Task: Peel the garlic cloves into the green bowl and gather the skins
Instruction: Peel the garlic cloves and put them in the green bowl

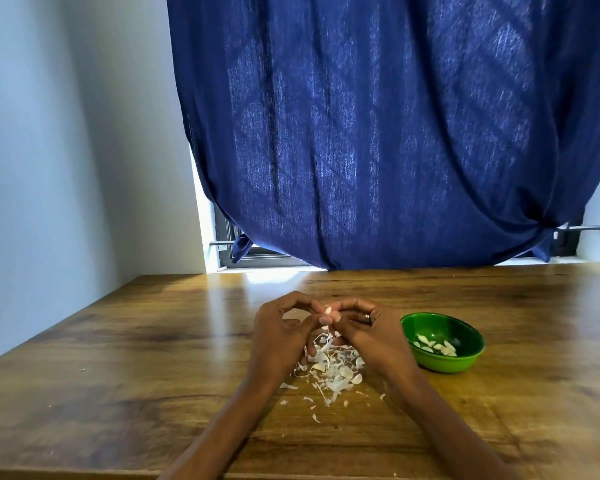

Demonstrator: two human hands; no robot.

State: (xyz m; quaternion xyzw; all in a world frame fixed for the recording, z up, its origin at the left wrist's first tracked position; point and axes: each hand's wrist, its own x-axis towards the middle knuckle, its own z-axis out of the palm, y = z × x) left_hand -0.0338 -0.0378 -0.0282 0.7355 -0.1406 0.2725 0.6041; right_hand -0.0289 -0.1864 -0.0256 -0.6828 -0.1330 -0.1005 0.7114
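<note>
Both hands meet above the middle of the wooden table point(153, 341). My left hand point(281, 337) and my right hand point(371, 330) pinch one small garlic clove point(328, 310) between their fingertips, with a strip of skin hanging below it. Under the hands lies a loose pile of white garlic skins point(329, 370), with a few cloves among them. The green bowl point(444, 362) sits just right of my right hand and holds several peeled cloves point(437, 345).
Stray skin flakes point(315, 417) lie scattered on the table toward me. A dark blue curtain point(378, 133) hangs over the window behind the table's far edge. A pale wall stands to the left.
</note>
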